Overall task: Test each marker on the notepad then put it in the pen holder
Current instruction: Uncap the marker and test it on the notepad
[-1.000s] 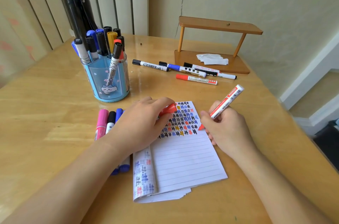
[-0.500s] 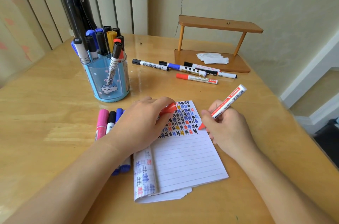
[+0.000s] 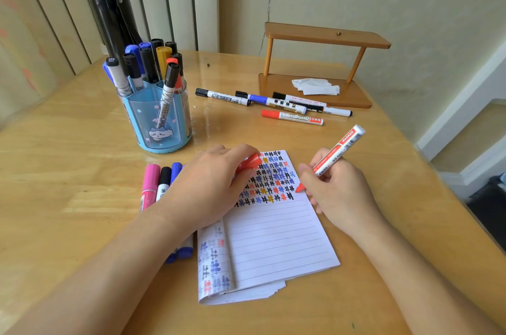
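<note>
The red marker [image 3: 337, 152] is in the right hand [image 3: 338, 193], pinched low on the barrel between thumb and fingers. Its uncapped tip touches the notepad [image 3: 273, 238] at the right end of the last row of test marks. The barrel slants up and away from the hand.

It looks like a light, stiff plastic tube with a smooth, somewhat slippery printed sleeve. A hold close to the tip, as here, should give the most control for writing. For dropping it into the holder, a grip nearer mid-barrel would probably be easier. The wet tip could smear the page or fingers, so capping it first seems wise.

The left hand [image 3: 210, 186] lies across the pad's upper left corner, holding it down. Its curled fingers grip the red cap [image 3: 249, 162]. The 2 hands are apart, with the marked rows between them.

Under and beside the left hand lies a small row of markers, a pink one [image 3: 150, 186] outermost. Just beyond that hand stands the blue pen holder [image 3: 175, 126], already crowded. Beyond the right hand, 5 or so loose markers [image 3: 291, 117] lie on the table [image 3: 68, 170] in front of a wooden rack [image 3: 325, 36].

Against 1.0 s and 0.5 s ago, hardly anything differs. Both hands sit in the same places, and the tip is at the same end of the same row.
</note>
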